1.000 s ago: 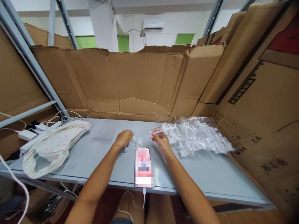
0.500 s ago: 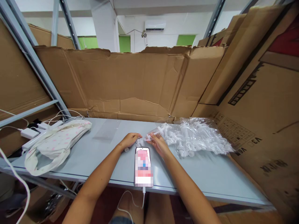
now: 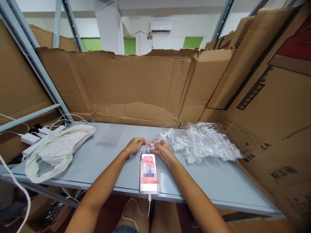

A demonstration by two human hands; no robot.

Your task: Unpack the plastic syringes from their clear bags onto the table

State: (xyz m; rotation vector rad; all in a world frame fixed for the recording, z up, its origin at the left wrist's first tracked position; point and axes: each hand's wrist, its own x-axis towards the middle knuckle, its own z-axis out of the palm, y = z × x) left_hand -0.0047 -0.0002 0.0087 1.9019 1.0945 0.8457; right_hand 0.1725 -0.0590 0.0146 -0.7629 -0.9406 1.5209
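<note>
My right hand (image 3: 163, 150) grips a clear plastic syringe (image 3: 159, 138) with printed marks, its white end pointing up and right toward the bag. Close by on the left, my left hand (image 3: 134, 145) has its fingers pinched together at the syringe's lower end; whatever they hold is too small to make out. Several small white caps (image 3: 143, 149) lie on the table between the hands, and a single one (image 3: 131, 155) rests under my left wrist. Just below the hands lies a phone (image 3: 149, 174) with its screen lit and partly blurred.
A clear plastic bag (image 3: 209, 142) full of similar clear and white parts spreads over the right side of the grey table (image 3: 97, 168). At left are a white cloth bag (image 3: 58, 149) and a power strip (image 3: 36, 145). A flat clear sleeve (image 3: 110, 136) lies near the cardboard wall (image 3: 136, 84).
My right hand has shifted slightly left and down, bringing the syringe's lower end close to my left fingers. The left hand has barely moved.
</note>
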